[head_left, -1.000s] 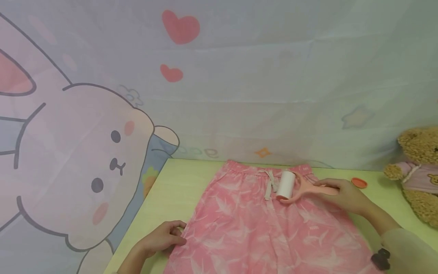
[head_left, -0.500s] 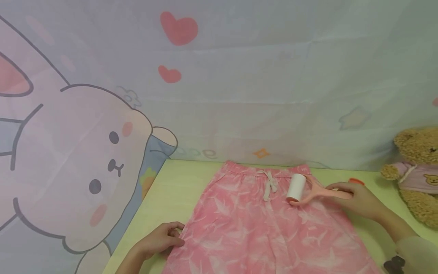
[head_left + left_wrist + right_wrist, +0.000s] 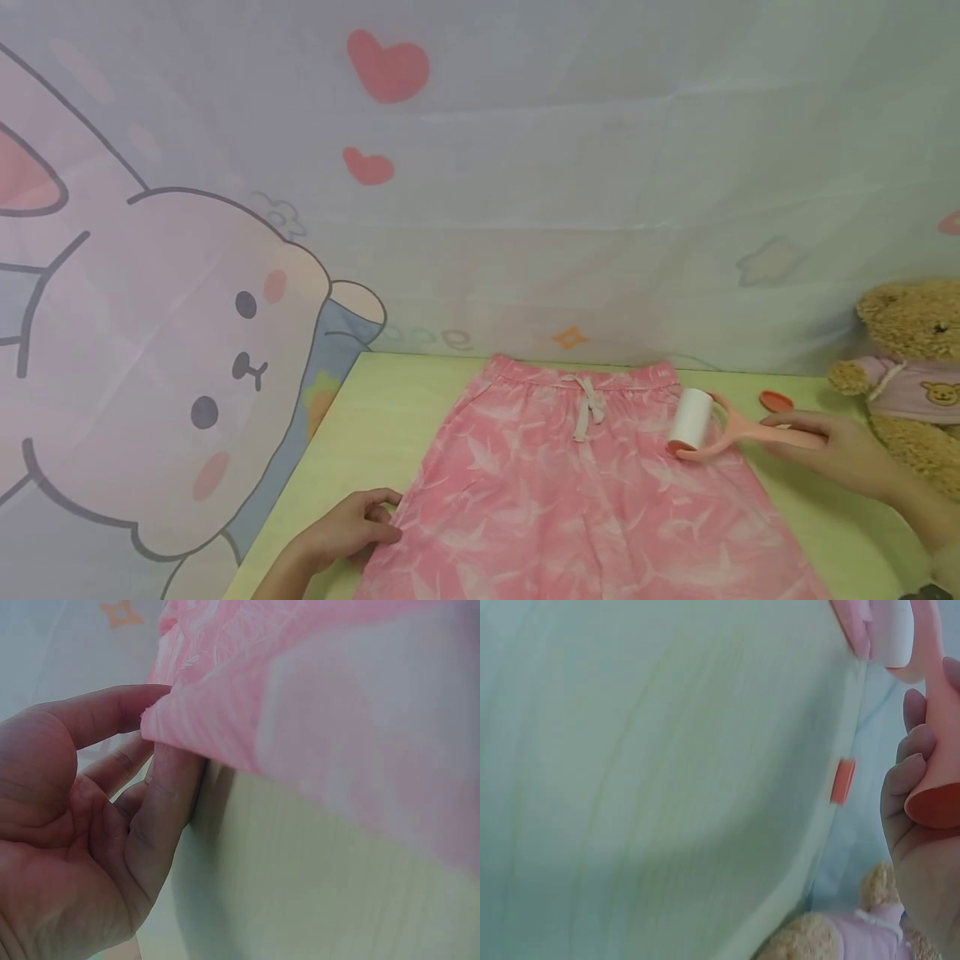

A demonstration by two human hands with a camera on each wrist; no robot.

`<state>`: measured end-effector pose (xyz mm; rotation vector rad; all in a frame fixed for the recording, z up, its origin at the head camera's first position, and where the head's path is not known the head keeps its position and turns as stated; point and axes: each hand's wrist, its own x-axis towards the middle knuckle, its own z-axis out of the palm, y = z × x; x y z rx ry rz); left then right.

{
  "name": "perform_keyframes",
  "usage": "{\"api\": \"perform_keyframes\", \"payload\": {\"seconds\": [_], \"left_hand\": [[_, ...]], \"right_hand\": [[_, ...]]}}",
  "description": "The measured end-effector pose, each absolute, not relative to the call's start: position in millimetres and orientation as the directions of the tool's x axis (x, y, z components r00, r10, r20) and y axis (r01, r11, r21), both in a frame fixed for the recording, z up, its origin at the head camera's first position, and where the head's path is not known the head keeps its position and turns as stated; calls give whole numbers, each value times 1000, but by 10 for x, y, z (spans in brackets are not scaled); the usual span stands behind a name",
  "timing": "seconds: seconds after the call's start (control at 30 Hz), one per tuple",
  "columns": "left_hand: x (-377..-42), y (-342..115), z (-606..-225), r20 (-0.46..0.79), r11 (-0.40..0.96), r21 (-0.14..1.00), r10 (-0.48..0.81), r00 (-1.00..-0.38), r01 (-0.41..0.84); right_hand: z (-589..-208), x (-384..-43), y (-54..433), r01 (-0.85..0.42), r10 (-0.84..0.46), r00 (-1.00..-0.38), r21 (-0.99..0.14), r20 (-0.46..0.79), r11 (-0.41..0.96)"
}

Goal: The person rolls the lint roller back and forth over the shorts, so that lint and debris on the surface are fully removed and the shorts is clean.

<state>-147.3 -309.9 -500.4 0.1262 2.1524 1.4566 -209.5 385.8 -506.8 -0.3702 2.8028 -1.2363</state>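
Note:
Pink drawstring pants [image 3: 555, 483] with a white leaf-like print lie flat, waistband toward the wall; their lower part is out of the head view. At the left side edge my left hand [image 3: 341, 529] pinches the cloth; the left wrist view shows the pink edge [image 3: 202, 727] slightly raised between thumb and index finger. My right hand [image 3: 847, 454] grips the coral handle of a lint roller [image 3: 692, 421], whose white roll is over the pants' right edge below the waistband. Whether the roll touches the cloth is hard to tell. The handle's flared end [image 3: 937, 802] shows in the right wrist view.
A small orange-red oval cap [image 3: 776, 402] lies on the pale yellow-green table [image 3: 390, 408] behind my right hand. At the far right sits a teddy bear [image 3: 911, 392] in a pink top. A cloth backdrop [image 3: 562, 167] with a printed rabbit hangs along the back.
My right hand has moved the lint roller rightward from beside the drawstring to the pants' right edge. The left hand keeps its hold on the left edge. The view has shifted slightly.

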Motion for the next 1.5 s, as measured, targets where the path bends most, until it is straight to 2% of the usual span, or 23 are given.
{"api": "perform_keyframes", "payload": {"seconds": [0.27,0.53,0.83,1.2,1.5], "left_hand": [[-1463,-3096,-5002,-374,404,889,366,-852,-217],[-1460,-3088,-4992,-387,391,889,363,-848,-238],[-1461,-3088,-4995,-386,401,886,356,-851,-234],[-1451,-3076,-4978,-375,405,887,358,-855,-220],[-1446,-3068,-4999,-386,414,880,344,-856,-231]], "right_hand": [[-5037,-2031,3978,-187,-227,-973,-698,36,691],[-5037,-2035,3917,-174,-231,-973,-725,21,666],[-5080,-2167,3719,-215,-278,-960,-752,44,624],[-5117,-2327,3374,-343,-330,-930,-713,164,612],[-5146,-2425,3069,-310,-274,-947,-708,168,635]]}}
